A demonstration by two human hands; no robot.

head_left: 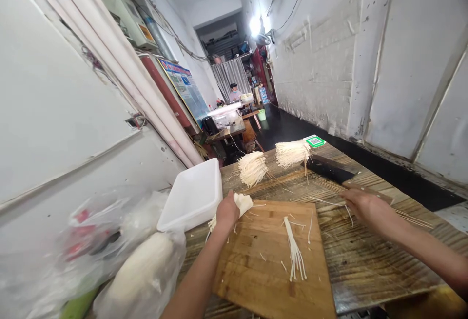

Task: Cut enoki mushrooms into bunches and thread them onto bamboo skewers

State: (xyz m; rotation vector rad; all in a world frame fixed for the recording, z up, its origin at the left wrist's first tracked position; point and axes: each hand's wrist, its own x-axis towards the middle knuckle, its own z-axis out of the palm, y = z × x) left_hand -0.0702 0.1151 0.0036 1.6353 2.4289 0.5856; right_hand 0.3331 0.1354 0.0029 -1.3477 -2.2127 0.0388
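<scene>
My left hand (227, 213) is closed round a bunch of enoki mushrooms (243, 203), at the far left corner of the wooden cutting board (263, 260). A small loose clump of enoki (291, 246) lies on the board among stray strands. Over to the right, my right hand (367, 209) has its fingers at the wooden handle of a cleaver (331, 171), whose dark blade points away to the left, low over the table. Thin bamboo skewers (415, 217) lie beneath this hand. Two large enoki bundles (253, 168) with skewers in them rest farther back.
A white plastic tray (192, 194) stands left of the board. Clear plastic bags (142, 270) with pale contents fill the near left. A green QR-code card (314, 141) lies at the table's far edge. A person (234, 93) sits far back by another table.
</scene>
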